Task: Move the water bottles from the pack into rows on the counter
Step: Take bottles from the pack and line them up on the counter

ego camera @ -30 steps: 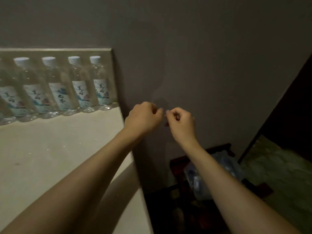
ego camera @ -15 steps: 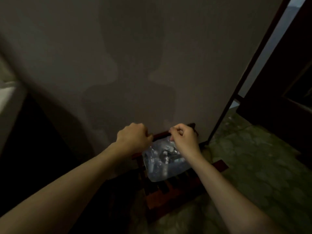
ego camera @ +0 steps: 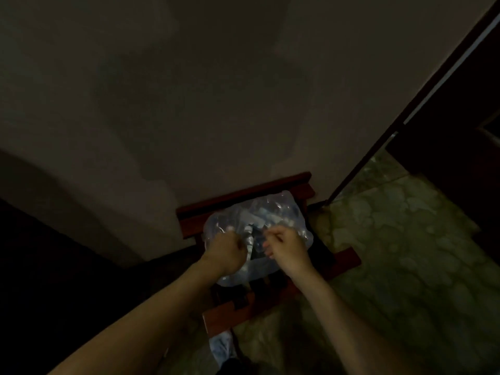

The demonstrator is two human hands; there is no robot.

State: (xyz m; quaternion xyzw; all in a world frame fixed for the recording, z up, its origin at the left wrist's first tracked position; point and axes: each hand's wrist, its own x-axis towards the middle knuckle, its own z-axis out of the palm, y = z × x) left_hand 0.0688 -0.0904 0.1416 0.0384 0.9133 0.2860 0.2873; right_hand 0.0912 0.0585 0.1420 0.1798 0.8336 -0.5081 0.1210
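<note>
A low red-brown wooden stool [ego camera: 346, 259] with a slatted top stands on the floor [ego camera: 405, 253], its far edge against the wall. A clear plastic-wrapped pack of water bottles [ego camera: 276, 212] sits on the stool, covering most of the top. The floor is mottled green stone. Just beside the stool's near edge a pale shoe [ego camera: 223, 347] rests on the floor.

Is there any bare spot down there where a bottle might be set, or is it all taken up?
The wooden rack is crowded: the plastic-wrapped pack fills its top, with the left hand and right hand at the pack's near side. Bare room shows on the green patterned floor, right of the rack, bordered by the dark door frame.
</note>
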